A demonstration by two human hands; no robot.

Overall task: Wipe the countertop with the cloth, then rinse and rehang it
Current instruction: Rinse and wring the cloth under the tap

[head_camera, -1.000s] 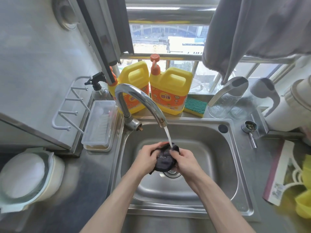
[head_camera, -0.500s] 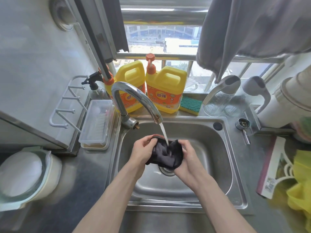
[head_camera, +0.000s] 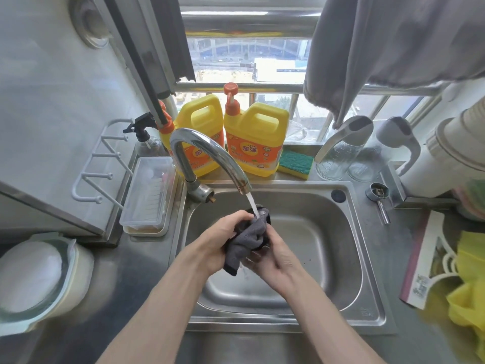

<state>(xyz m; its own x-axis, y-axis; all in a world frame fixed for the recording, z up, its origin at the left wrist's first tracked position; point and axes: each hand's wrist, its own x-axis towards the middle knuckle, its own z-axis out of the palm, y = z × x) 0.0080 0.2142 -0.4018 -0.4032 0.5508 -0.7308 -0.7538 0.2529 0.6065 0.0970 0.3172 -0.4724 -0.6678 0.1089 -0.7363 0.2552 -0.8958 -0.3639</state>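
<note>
A dark grey wet cloth is bunched between both my hands over the steel sink. Water runs from the curved chrome faucet onto the cloth's top. My left hand grips the cloth's left side with curled fingers. From the right and below, my right hand holds it, fingers wrapped under the fabric. One corner of the cloth hangs down between my wrists. A white wall hook rack is mounted left of the sink. The steel countertop surrounds the basin.
Two yellow detergent jugs and a green sponge stand behind the sink. A clear plastic box and a spray bottle sit at the left. Grey towels hang above right. A white lidded pot is at far left; a yellow bag at right.
Both hands have kept kneading the cloth under the running water. It is now scrunched tighter, with a corner hanging down, and my hands have turned round it.
</note>
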